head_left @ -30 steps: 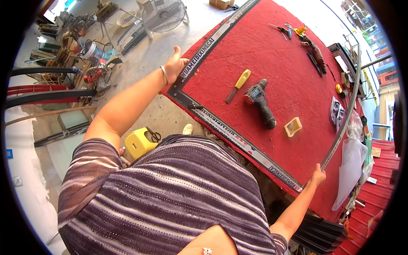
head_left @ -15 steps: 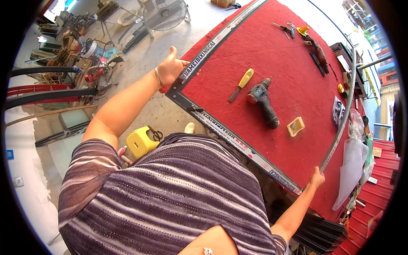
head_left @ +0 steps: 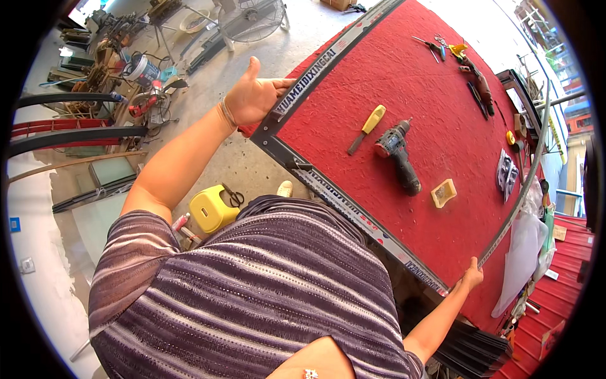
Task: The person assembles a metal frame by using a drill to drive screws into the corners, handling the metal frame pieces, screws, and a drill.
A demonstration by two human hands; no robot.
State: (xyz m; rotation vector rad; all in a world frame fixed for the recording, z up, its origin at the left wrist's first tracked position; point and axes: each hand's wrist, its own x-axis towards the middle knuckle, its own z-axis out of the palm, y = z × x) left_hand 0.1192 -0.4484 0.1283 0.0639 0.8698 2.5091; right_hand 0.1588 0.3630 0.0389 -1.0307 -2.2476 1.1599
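Note:
A large rectangular metal frame (head_left: 363, 218), dark with printed protective film along its bars, spans the red cloth-covered table (head_left: 353, 82). My left hand (head_left: 254, 98) is at the frame's left bar near the close corner, fingers stretched and thumb raised. Its fingertips touch the bar's outer edge. My right hand (head_left: 469, 276) is closed around the frame at its near right corner; part of the fingers is hidden. Inside the frame's outline lie a yellow-handled chisel-like tool (head_left: 367, 129), a cordless drill (head_left: 398, 158) and a small yellow box (head_left: 444, 193) with small bits in it.
Pliers and a screwdriver (head_left: 431, 47), a rotary-type power tool (head_left: 478, 85) and a tape measure (head_left: 510, 137) lie on the table's far right. Plastic sheeting (head_left: 525, 246) hangs off its right side. A yellow stool (head_left: 213, 210) with scissors (head_left: 233, 196) stands at my left. A fan (head_left: 252, 22) stands beyond.
The frame has shifted slightly and its right bar has moved outward. My left hand's fingers have come out from beneath the bar and straightened. My right hand keeps its hold.

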